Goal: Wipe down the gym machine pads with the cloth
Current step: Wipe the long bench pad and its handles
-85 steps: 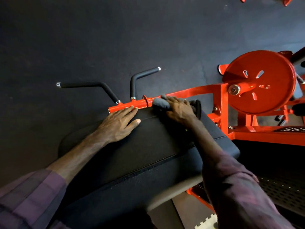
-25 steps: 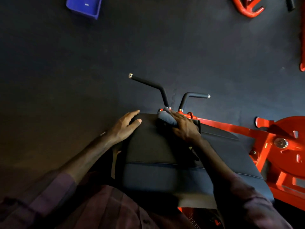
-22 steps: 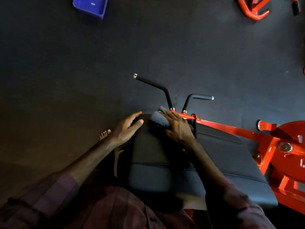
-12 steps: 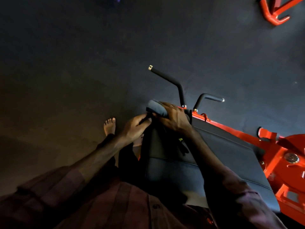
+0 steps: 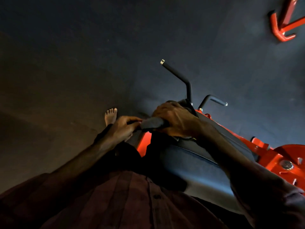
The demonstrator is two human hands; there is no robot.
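Note:
A black padded bench pad [image 5: 194, 164] of an orange gym machine fills the lower right. My right hand [image 5: 175, 121] grips a bunched dark grey cloth [image 5: 152, 123] at the pad's far left end. My left hand [image 5: 124, 128] pinches the loose left tip of the same cloth, just off the pad's edge. The part of the pad under my right hand and arm is hidden.
Two black handles [image 5: 183, 78] rise from the orange frame [image 5: 270, 156] behind the pad. My bare foot [image 5: 110, 115] stands on the dark rubber floor [image 5: 82, 55] to the left. Another orange frame piece [image 5: 280, 28] lies at top right.
My right hand has drawn the cloth over the pad's left end and now holds it off the edge. My left hand has left the pad and taken hold of the cloth's tip.

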